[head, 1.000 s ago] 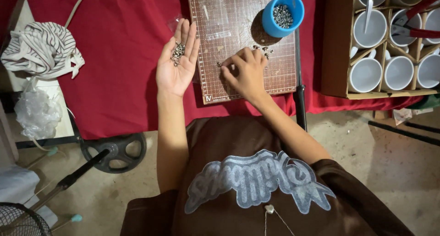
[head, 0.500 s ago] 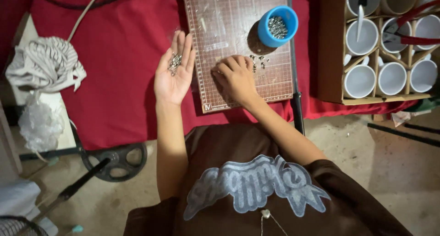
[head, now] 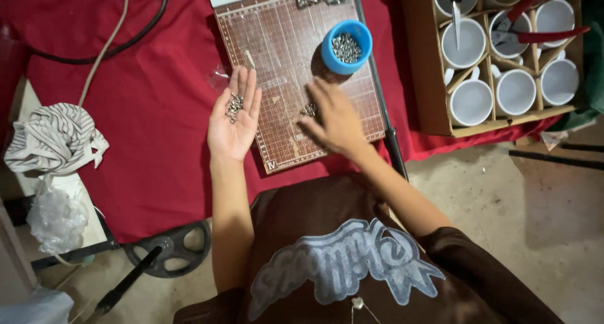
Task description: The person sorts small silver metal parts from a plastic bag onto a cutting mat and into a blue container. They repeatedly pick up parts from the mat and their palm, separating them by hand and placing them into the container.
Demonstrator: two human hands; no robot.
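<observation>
1 blue cup, 6 white mugs, 2 hands

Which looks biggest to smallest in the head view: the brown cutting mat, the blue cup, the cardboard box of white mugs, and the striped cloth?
1. Brown cutting mat
2. Cardboard box of white mugs, partly cut off by the frame, so unsure against the mat
3. Striped cloth
4. Blue cup
</observation>
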